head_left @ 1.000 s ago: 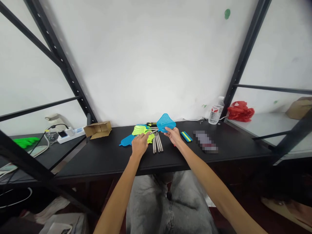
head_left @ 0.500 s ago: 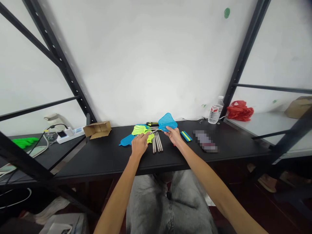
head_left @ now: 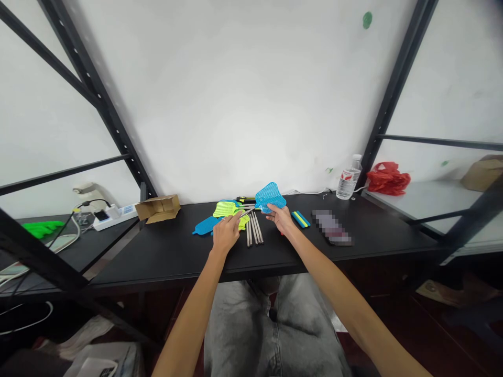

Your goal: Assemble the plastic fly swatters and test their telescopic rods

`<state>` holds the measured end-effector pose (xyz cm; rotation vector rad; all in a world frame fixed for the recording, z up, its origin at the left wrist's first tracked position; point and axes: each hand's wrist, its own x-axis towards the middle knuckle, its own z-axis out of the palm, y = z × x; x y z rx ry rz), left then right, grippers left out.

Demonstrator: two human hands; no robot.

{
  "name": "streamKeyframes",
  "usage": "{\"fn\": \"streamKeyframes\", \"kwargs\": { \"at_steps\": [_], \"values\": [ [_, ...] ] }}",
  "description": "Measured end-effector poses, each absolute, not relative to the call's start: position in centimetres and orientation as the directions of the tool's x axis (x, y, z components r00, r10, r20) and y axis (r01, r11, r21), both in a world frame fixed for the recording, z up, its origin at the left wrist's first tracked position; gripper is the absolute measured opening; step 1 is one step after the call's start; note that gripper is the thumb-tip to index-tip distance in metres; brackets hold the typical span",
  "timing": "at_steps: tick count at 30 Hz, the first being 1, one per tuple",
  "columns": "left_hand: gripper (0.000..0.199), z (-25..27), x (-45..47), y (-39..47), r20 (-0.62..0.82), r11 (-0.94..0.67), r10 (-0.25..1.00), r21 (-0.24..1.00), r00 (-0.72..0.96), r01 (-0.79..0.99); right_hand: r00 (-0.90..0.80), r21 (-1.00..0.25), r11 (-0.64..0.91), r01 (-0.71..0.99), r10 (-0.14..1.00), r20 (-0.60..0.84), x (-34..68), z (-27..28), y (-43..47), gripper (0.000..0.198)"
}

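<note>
My right hand (head_left: pixel 280 215) is closed on a blue perforated fly swatter head (head_left: pixel 270 197), held just above the desk. Into the narrow base of this head runs a thin metal rod (head_left: pixel 247 212), whose other end my left hand (head_left: pixel 227 231) pinches. Beneath and beside my hands lie yellow swatter heads (head_left: pixel 225 209) and a blue swatter head (head_left: pixel 205 226). Several silvery metal rods (head_left: pixel 255 230) lie side by side between my forearms. Right of my right hand are blue and yellow strip-like pieces (head_left: pixel 301 219).
An open cardboard box (head_left: pixel 159 209) stands left on the black desk (head_left: pixel 157 256). To the right are a pixelated flat item (head_left: pixel 332 228), a water bottle (head_left: pixel 349 178) and a red plastic bag (head_left: pixel 388 178). A power strip (head_left: pixel 116 218) and green gloves (head_left: pixel 42 228) lie farther left.
Both hands keep their hold on the rod and the blue swatter head, almost in place. The whole view shifts very slightly.
</note>
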<state>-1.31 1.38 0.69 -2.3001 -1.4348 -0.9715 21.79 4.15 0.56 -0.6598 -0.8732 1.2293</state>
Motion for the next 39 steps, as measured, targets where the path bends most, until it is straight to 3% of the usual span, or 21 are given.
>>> {"fn": "streamKeyframes", "kwargs": {
  "at_steps": [8, 14, 22, 39],
  "values": [
    [0.037, 1.0, -1.1, 1.0, 0.658, -0.455, 0.706, 0.139, 0.261, 0.880, 0.181, -0.852, 0.282, -0.440, 0.958, 0.223, 22.4, 0.7, 4.5, 0.040],
    [0.035, 0.7, -1.3, 1.4, 0.692, -0.494, 0.663, 0.116, 0.288, 0.861, 0.233, -0.816, 0.299, -0.494, 0.950, 0.208, 22.8, 1.0, 4.3, 0.037],
    [0.033, 0.4, -1.5, 1.8, 0.724, -0.513, 0.622, 0.092, 0.297, 0.853, 0.256, -0.852, 0.326, -0.410, 0.937, 0.236, 23.1, 0.8, 4.4, 0.038],
    [0.031, 0.2, -1.7, 2.1, 0.718, -0.473, 0.642, 0.094, 0.270, 0.876, 0.160, -0.880, 0.306, -0.362, 0.951, 0.265, 23.1, 0.5, 4.4, 0.039]
  ]
}}
